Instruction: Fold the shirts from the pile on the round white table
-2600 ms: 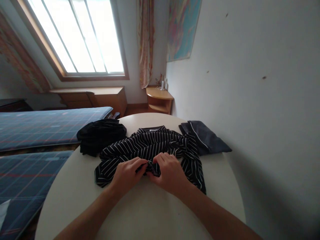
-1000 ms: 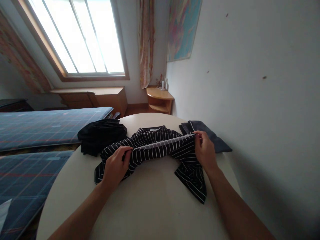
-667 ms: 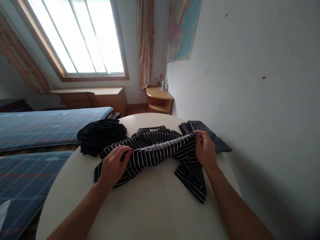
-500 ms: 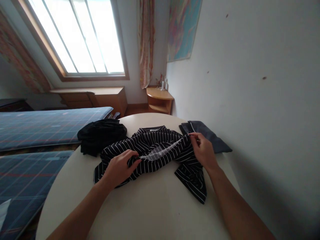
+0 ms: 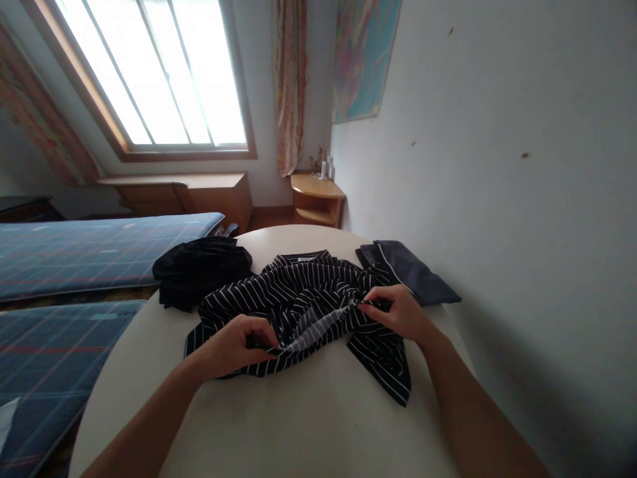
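Striped shirt (image 5: 303, 279): black with thin white stripes, lying rumpled across the middle of the tabletop (image 5: 298, 425), its collar (image 5: 302, 257) pointing away from the person.
Left hand (image 5: 236, 345): thumb and fingers pinch the near edge of the shirt, left of centre and low over the tabletop.
Right hand (image 5: 401, 312): thumb and fingertips grip the same edge farther to the right, a little farther from the person than the left hand.
Edge between the hands: sags in a shallow curve, showing a paler, greyish inner side of the fabric.
Sleeve (image 5: 383, 368): on the right, angled toward the person, flat on the tabletop.
Black garment (image 5: 202, 269): a bunched pile at the left rim, just beside the shirt.
Dark grey garment (image 5: 418, 272): folded, at the right rim, partly behind the shirt and the right hand.
Tabletop: round and cream-coloured, close to a white wall (image 5: 522, 265) on the right.
Left side of the room: two blue plaid mattresses (image 5: 99, 252).
Far side: a bright window (image 5: 164, 73), a patterned curtain (image 5: 291, 86) and a small wooden corner shelf (image 5: 318, 187).
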{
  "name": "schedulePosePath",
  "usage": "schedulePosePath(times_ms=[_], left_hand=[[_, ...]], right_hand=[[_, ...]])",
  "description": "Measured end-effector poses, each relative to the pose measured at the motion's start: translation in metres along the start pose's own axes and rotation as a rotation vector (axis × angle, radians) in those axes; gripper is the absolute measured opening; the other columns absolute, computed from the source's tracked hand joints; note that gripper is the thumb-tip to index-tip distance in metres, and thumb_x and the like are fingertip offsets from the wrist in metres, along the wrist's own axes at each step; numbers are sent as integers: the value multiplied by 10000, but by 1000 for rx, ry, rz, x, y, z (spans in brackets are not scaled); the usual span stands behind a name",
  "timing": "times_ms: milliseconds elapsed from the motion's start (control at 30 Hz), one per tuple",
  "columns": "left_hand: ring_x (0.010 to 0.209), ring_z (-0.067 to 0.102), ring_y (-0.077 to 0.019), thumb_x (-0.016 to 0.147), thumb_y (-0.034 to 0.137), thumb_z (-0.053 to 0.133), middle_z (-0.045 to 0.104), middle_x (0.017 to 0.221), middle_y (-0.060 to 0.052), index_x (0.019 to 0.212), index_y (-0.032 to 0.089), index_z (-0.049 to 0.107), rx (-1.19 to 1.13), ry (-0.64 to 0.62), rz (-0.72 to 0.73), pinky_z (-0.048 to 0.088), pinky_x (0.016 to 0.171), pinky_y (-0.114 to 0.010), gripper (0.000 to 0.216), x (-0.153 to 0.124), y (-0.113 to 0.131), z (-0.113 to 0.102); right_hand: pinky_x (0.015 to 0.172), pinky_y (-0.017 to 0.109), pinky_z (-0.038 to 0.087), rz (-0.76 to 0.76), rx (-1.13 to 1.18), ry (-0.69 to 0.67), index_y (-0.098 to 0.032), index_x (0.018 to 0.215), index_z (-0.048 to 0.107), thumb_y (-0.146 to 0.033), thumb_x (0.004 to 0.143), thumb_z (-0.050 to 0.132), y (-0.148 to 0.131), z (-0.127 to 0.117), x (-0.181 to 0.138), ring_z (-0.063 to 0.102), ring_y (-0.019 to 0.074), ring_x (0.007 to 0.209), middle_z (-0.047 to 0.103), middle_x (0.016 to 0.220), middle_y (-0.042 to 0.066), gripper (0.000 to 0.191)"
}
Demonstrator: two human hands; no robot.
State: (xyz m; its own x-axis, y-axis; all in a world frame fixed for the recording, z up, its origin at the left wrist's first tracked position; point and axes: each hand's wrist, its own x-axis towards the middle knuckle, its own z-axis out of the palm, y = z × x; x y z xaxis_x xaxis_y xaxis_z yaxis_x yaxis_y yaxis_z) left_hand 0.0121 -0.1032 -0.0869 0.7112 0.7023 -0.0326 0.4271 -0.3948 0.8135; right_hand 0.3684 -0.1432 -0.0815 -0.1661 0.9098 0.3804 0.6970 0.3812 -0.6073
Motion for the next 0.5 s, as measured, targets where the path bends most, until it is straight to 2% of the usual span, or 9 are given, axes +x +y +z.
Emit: schedulePosePath(times_ms=[100,167,267,367,500], left_hand=[[616,562,-99,683,368,815,641,688,22,779,157,686,-98,-208,-106,420,556,-177,266,-5,0,-7],[566,534,-86,683,455,820,614,639,30,791,152,686,-155,-312,-146,372,509,-166,348,-8,-1,-12],[471,504,-80,780,656,663,581,550,24,800,141,676,-309,-392,-122,321,458,-174,515,-8,-2,-12],[575,598,-117,877,650,539,673,664,-31,825,142,670,-288,-253,-57,425,543,-202,527,-2,1,-1],[670,625,-128,911,466,569,709,792,-16,945,187,694,103,-14,-23,456,615,-223,308,9,7,24]], right_hand=[[514,233,337,-43,48,-93,-153,624,662,-456,853,650,-13,1,-1,451,89,487,569,517,-18,380],[494,227,300,-59,102,-179,-146,578,634,-467,854,650,-19,4,-1,396,73,464,515,481,-31,424],[469,223,251,-66,201,-336,-140,545,619,-499,872,623,-21,8,-1,338,64,454,439,457,-46,485],[448,213,261,1,289,-487,-135,580,663,-527,933,507,-21,11,-2,379,72,434,471,455,-28,550],[474,208,354,114,258,-579,-133,659,707,-490,952,466,-28,10,-2,521,101,458,599,505,17,521]])
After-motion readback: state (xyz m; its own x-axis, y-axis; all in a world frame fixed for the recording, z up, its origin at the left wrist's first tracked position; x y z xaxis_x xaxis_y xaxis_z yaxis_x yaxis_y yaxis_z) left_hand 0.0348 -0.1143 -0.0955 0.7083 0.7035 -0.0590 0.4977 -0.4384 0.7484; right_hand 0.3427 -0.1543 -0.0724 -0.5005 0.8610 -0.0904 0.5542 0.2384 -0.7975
